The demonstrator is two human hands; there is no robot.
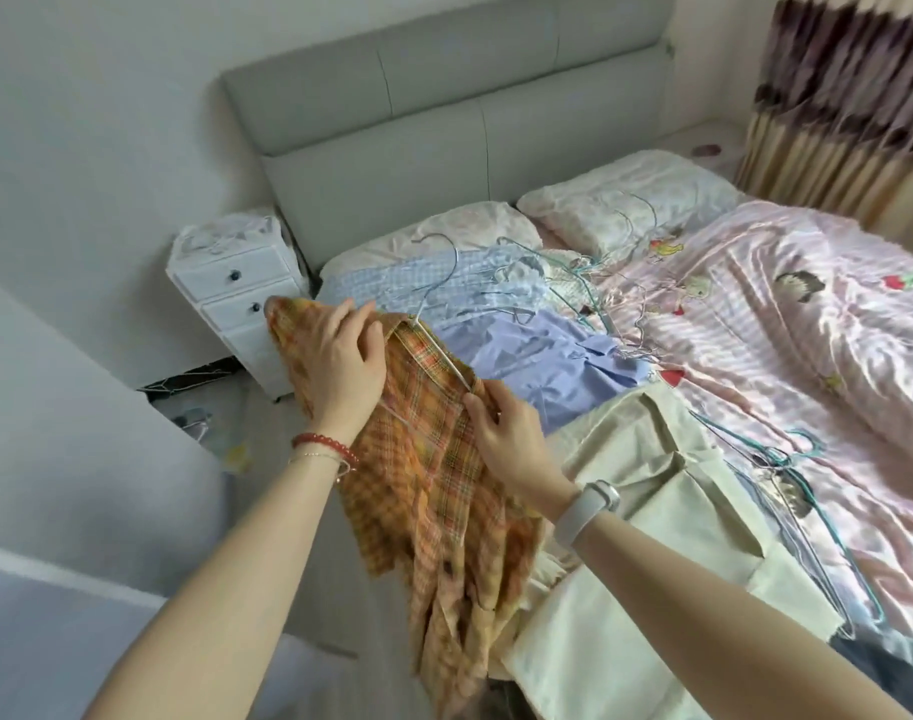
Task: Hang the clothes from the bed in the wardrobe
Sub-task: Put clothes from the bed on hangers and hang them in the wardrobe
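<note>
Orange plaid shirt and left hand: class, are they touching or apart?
Touching. The head view shows the left hand lying on the orange plaid shirt, its fingers curled over the cloth's upper edge.

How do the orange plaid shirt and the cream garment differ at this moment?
The orange plaid shirt is checked and lifted in both hands, left hand and right hand, with a wire hanger in its collar. The cream garment is plain, untouched, flat on the bed, with no hanger in it. Both hang over the bed's edge.
</note>
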